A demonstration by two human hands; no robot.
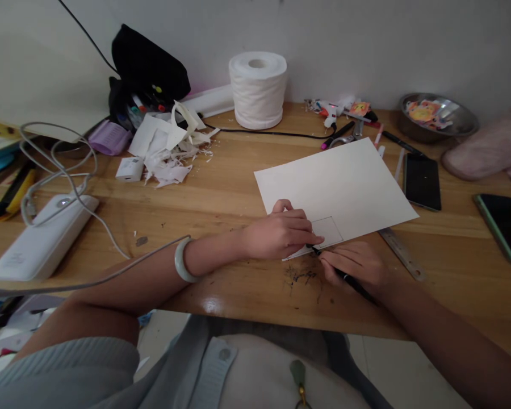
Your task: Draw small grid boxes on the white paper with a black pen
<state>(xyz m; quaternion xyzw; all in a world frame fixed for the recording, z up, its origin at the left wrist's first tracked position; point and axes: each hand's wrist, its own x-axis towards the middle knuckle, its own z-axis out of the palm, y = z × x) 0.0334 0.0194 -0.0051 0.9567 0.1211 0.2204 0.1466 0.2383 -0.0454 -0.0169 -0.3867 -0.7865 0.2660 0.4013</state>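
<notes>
A sheet of white paper (336, 176) lies at a slant on the wooden table, with a thin dark rectangle drawn near its front edge. My left hand (285, 232) rests on the paper's near left corner, fingers stretched over it and the index fingertip beside the drawn line. My right hand (355, 266) is closed around a black pen (357, 287), whose tip touches down by the paper's front edge, close to my left fingertips. A ruler (402, 254) sticks out from under the paper on the right.
Torn paper scraps (168, 147), a paper roll (258, 94) and a glue gun (330, 112) are at the back. A white power bank (45, 238) with cable lies left. Two phones (421, 180) and a metal bowl (438, 116) are right. Scissors (351, 135) lie behind the paper.
</notes>
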